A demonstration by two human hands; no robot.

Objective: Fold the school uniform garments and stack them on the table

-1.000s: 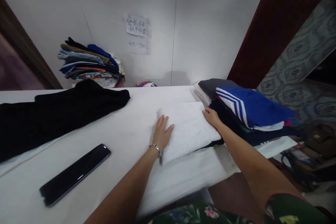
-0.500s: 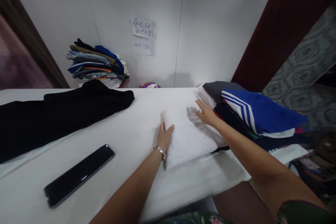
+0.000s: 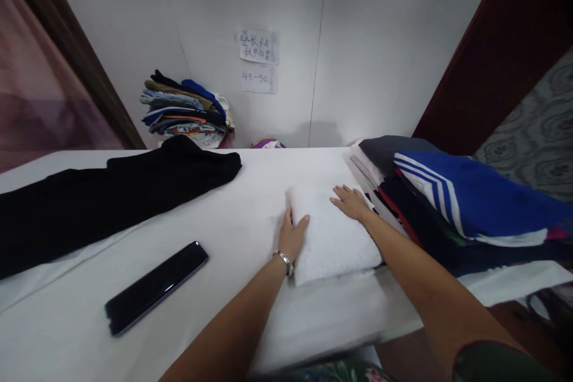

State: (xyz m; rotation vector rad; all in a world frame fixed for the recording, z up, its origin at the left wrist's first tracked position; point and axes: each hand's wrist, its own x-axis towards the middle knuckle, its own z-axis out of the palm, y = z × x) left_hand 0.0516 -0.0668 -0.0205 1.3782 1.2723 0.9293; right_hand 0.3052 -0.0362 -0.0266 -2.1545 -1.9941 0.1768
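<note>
A folded white garment (image 3: 336,239) with a fuzzy texture lies on the white tabletop in front of me. At its left edge my left hand (image 3: 292,237) grips it, thumb over the top and the other fingers along the side, partly hidden. A bracelet is on that wrist. My right hand (image 3: 351,202) rests flat on the garment's upper right part, fingers stretched out. Just right of the garment is a pile of folded clothes, with a blue garment with white stripes (image 3: 496,194) on top.
A black garment (image 3: 111,197) is spread across the table's left side. Nearer me lies a black phone (image 3: 156,287). At the back left, a tall stack of folded clothes (image 3: 188,108) stands by the wall, beside handwritten paper notes (image 3: 258,59).
My right hand has moved from the garment's far right edge onto its top and now lies flat. The left hand stays at the left edge. The whole view has shifted slightly.
</note>
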